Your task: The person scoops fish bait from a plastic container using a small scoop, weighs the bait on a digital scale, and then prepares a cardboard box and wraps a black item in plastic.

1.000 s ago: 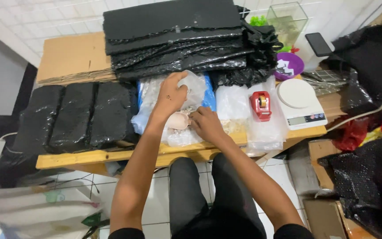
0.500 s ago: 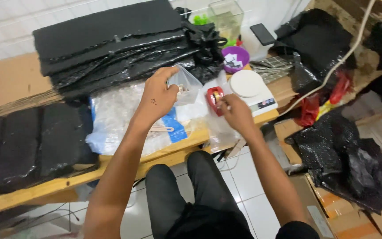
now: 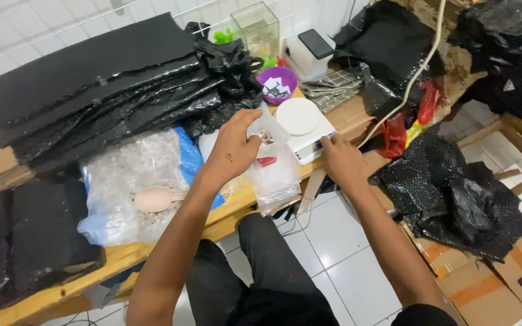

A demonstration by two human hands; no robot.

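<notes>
My left hand [image 3: 235, 147] holds up a small clear plastic bag [image 3: 268, 131] with a little brownish material inside, just left of the white kitchen scale [image 3: 302, 124]. My right hand [image 3: 340, 158] rests at the scale's front right corner, fingertips touching its edge by the display. Under the held bag lies a red object [image 3: 266, 161] on clear plastic bags [image 3: 278, 181]. A large clear bag of pale granular material [image 3: 129, 178] lies to the left with a wooden spoon [image 3: 154, 198] on it.
Stacked black plastic sheets [image 3: 98, 84] fill the back of the wooden table [image 3: 122, 256]. A purple bowl [image 3: 276, 84], a glass tank [image 3: 256, 27] and a white box with a phone [image 3: 315, 43] stand behind the scale. Black bags [image 3: 454, 193] and cardboard lie on the floor at right.
My left hand lifted the small clear bag from the big bag toward the scale. My right hand moved from the red object to the scale's front corner. The view shifted right.
</notes>
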